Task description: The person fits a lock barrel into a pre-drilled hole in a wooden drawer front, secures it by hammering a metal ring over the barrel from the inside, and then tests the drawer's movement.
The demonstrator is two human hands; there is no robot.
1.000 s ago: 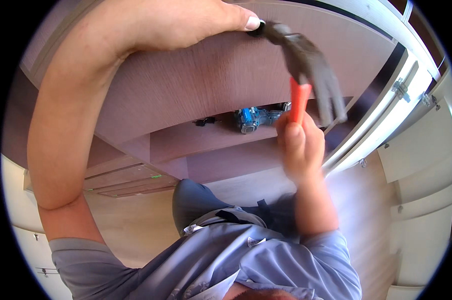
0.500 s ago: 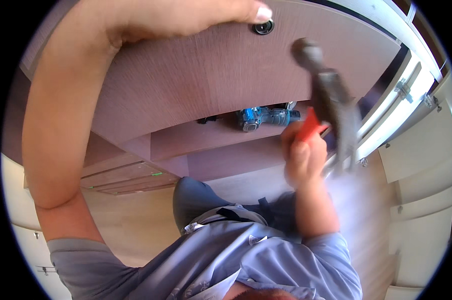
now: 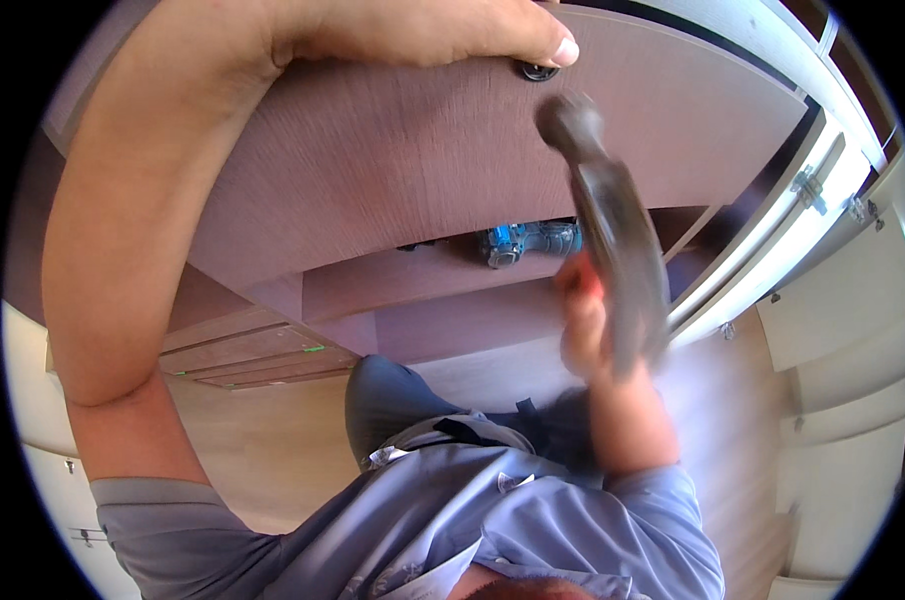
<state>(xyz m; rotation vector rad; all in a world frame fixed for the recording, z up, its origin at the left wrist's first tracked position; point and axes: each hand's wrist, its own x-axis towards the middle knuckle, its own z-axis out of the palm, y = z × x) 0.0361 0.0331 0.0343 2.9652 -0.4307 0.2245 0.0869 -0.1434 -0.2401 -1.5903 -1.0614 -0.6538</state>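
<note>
My left hand (image 3: 413,35) reaches over the top of a reddish-brown wooden panel (image 3: 413,160), its thumb stretched along the face. The thumb tip partly covers a small round black fitting (image 3: 540,73) set in the panel. Its other fingers are mostly hidden around the panel's upper edge, so its hold shows only in part. My right hand (image 3: 585,325) is closed around the red handle of a hammer (image 3: 618,250). Blurred by motion, the metal head is raised in front of the panel, its round striking face below the fitting and apart from it.
Below the panel, a blue and black cordless power tool (image 3: 528,242) lies on a wooden shelf (image 3: 373,288). Drawer fronts (image 3: 243,352) line the left. White doors with metal hinges (image 3: 811,190) stand at the right, above a pale wood floor (image 3: 728,440).
My left thumb has slid rightward and covers more of the black fitting. The hammer has swung left, its striking face nearer the fitting's underside.
</note>
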